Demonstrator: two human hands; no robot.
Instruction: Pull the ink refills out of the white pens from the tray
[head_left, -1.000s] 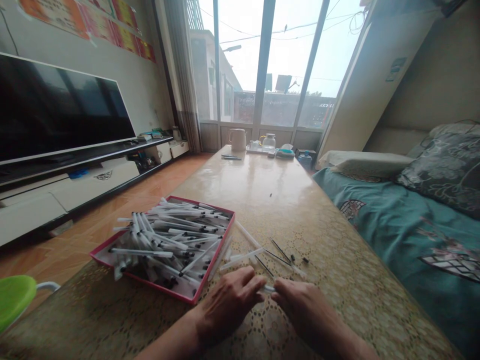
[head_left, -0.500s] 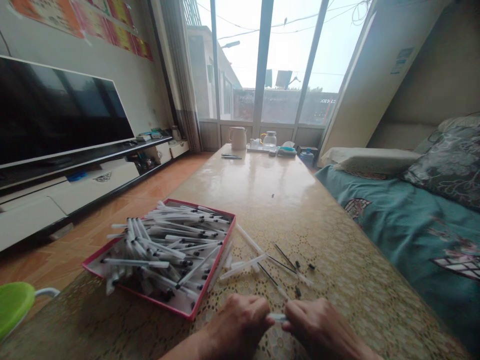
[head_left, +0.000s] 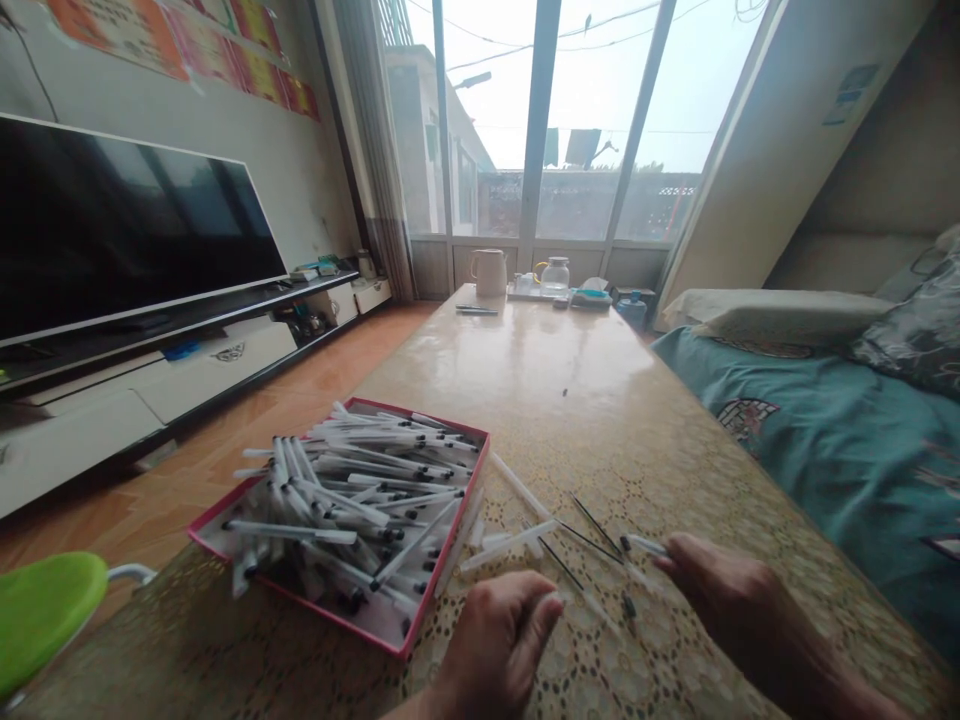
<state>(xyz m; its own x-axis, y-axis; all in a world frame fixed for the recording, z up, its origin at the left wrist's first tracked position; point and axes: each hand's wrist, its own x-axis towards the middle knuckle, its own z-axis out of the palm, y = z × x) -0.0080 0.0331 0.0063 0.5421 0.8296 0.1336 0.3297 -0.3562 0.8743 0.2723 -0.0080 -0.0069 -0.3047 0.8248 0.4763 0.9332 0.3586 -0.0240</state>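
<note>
My right hand [head_left: 727,590] is closed on a short whitish pen part [head_left: 649,546], held low over the table. Its tip points left, beside a small black plug [head_left: 624,543]. My left hand [head_left: 510,625] is closed near the front of the table, thumb against the curled fingers; what it grips is mostly hidden. Between and beyond the hands lie dark ink refills [head_left: 589,522], clear pen tubes [head_left: 510,545] and another black plug [head_left: 628,606]. A pink-rimmed box [head_left: 409,640] heaped with whitish pens [head_left: 352,490] stands left of my left hand.
The long patterned table [head_left: 525,370] carries a beige jug [head_left: 490,273], a glass pot [head_left: 556,275] and a tissue pack [head_left: 592,293] at its far end. A green stool [head_left: 52,620] is at the left, and a sofa with a teal cover [head_left: 817,420] runs along the right.
My hands, earlier together at a whitish piece, are now apart. The right one has moved right and forward with the pen part. The view has shifted slightly.
</note>
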